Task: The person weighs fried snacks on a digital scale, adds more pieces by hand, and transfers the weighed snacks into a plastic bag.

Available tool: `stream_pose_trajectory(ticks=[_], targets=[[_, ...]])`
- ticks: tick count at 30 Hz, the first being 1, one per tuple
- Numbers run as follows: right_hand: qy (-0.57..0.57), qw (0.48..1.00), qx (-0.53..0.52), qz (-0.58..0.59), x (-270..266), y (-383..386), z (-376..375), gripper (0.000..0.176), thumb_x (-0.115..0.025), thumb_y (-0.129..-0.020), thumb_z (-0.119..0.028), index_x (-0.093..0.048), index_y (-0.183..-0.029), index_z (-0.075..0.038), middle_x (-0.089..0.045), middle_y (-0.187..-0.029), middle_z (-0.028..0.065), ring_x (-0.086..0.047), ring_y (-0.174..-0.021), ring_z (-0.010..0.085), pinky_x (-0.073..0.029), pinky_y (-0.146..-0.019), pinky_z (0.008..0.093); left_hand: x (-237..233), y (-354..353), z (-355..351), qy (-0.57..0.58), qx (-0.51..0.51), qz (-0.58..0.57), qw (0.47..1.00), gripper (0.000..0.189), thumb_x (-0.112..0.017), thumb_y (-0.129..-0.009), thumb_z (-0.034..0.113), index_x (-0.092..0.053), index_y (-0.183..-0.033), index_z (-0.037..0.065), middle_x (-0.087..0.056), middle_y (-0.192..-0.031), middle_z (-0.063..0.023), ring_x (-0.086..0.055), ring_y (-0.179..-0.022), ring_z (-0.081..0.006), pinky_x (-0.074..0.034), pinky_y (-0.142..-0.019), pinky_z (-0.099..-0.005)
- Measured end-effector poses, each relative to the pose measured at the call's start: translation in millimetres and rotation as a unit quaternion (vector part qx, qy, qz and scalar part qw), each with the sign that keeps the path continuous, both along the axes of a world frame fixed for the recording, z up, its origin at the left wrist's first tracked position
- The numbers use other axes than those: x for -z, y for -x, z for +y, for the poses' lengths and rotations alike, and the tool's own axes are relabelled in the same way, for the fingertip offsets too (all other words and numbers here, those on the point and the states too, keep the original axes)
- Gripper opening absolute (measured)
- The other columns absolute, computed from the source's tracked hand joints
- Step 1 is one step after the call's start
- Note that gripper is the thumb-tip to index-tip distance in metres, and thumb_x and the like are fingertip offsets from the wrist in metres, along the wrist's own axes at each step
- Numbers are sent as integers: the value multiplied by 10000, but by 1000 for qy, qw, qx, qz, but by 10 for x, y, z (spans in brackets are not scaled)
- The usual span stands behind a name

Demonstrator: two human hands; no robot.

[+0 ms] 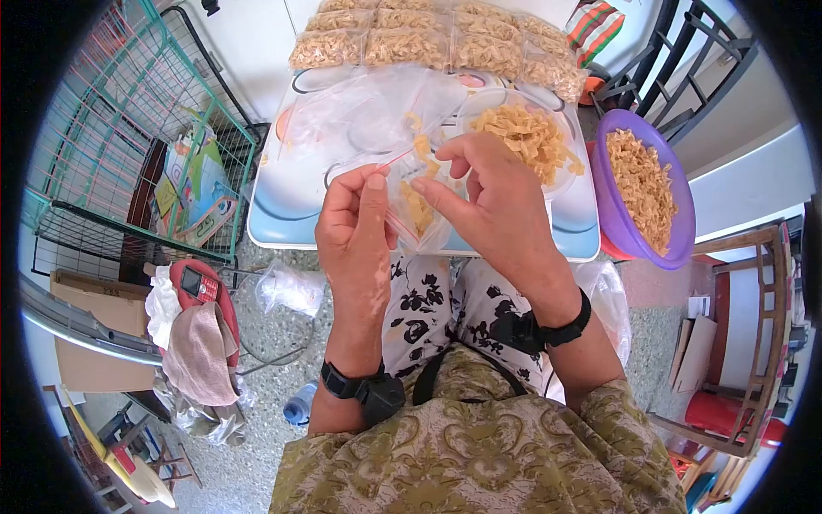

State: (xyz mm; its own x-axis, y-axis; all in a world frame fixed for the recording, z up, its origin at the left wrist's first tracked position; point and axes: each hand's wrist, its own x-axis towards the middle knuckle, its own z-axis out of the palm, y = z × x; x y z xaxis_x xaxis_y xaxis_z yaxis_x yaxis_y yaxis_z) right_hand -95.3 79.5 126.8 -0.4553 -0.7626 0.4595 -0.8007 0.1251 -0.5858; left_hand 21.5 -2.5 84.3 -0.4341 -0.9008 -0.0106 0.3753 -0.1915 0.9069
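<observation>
A clear plastic bag with a red zip edge point(417, 214) hangs at the table's front edge, with some yellowish dried strips inside. My left hand point(360, 210) pinches the bag's top edge between thumb and fingers. Over the bag's mouth, my right hand point(492, 188) is held with thumb and fingers apart; a few strips show beside its fingertips, and no strip is visibly gripped. Just behind my right hand, a clear tray point(561, 184) holds a heap of dried strips point(524, 137). Empty clear bags point(351, 116) lie behind my left hand.
Filled bags point(407, 43) stand in rows along the back of the table point(291, 210). A purple basin point(681, 218) of strips is at the right. At the left are a green wire rack point(128, 223) and a red stool with a phone point(199, 284) and a cloth point(201, 351).
</observation>
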Motion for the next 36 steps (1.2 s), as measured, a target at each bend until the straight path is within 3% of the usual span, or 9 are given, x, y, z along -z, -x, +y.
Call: stream_pose_trajectory(ticks=[14, 16, 17, 19, 20, 22, 25, 32, 36], targets=[[50, 998, 26, -35, 40, 58, 34, 91, -683, -843, -120, -620, -873, -61, -615, -824, 104, -625, -681, 266, -492, -583, 369, -4, 15, -6, 2, -1, -11, 1000, 218, -618, -969, 246, -641, -1052, 45, -543, -663, 31, -440, -522, -21, -322, -464, -174], [109, 986, -60, 107, 58, 93, 28, 78, -673, -843, -133, -629, -866, -72, -615, -821, 98, -635, -693, 265, -489, -569, 379, -4, 24, 2, 1, 3, -4, 1000, 215, -618, -968, 243, -642, -1050, 46, -544, -660, 30, -438, -520, -21, -321, -464, -175], [109, 986, -58, 108, 36, 73, 50, 78, -673, -843, -133, -629, -866, -72, -615, -821, 98, -635, -693, 265, -489, -569, 379, -2, 30, 6, 1, 5, -4, 1000, 215, -618, -968, 243, -642, -1050, 46, -544, -660, 30, -438, -520, -21, -321, -464, -175], [-5, 988, -82, 134, -54, 6, 96, 81, -686, -843, -130, -665, -870, -57, -600, -780, 76, -603, -673, 269, -478, -581, 357, 0, 36, 8, -1, 3, -5, 1000, 205, -618, -968, 233, -644, -1046, 46, -543, -660, 28, -437, -523, -22, -320, -465, -176], [-5, 988, -83, 134, -82, 6, 101, 81, -686, -843, -130, -665, -870, -57, -600, -780, 76, -603, -673, 269, -478, -581, 357, -5, 37, 9, -1, 3, -5, 1000, 205, -618, -968, 233, -644, -1046, 46, -543, -660, 28, -437, -523, -22, -320, -465, -176], [-165, 962, -91, 197, -114, 12, 110, 118, -631, -856, -174, -650, -802, -70, -614, -759, 77, -637, -712, 284, -485, -582, 384, -17, 30, 10, 6, 7, 5, 1000, 190, -617, -967, 221, -646, -1044, 49, -542, -661, 29, -430, -528, -20, -320, -465, -177], [-215, 939, -103, 246, -37, 49, 68, 146, -594, -848, -194, -640, -760, -88, -623, -724, 80, -651, -710, 286, -488, -578, 394, -23, 21, 12, 11, 20, 2, 1000, 178, -616, -967, 212, -652, -1039, 54, -544, -674, 37, -422, -532, -17, -318, -468, -177], [-227, 932, -114, 258, -78, -29, -21, 175, -605, -845, -220, -654, -728, -99, -624, -613, 88, -650, -613, 311, -481, -531, 408, -62, 45, 42, 3, 24, -19, 1000, 165, -615, -966, 208, -665, -1018, 59, -538, -694, 59, -402, -537, -6, -304, -466, -177], [-204, 945, -43, 252, 59, -14, -109, 192, -596, -852, -209, -661, -728, -77, -643, -633, 132, -664, -610, 319, -492, -524, 433, -56, 0, 43, 7, 71, -22, 997, 149, -602, -977, 182, -656, -1031, 54, -559, -728, 63, -390, -555, 14, -284, -474, -163]])
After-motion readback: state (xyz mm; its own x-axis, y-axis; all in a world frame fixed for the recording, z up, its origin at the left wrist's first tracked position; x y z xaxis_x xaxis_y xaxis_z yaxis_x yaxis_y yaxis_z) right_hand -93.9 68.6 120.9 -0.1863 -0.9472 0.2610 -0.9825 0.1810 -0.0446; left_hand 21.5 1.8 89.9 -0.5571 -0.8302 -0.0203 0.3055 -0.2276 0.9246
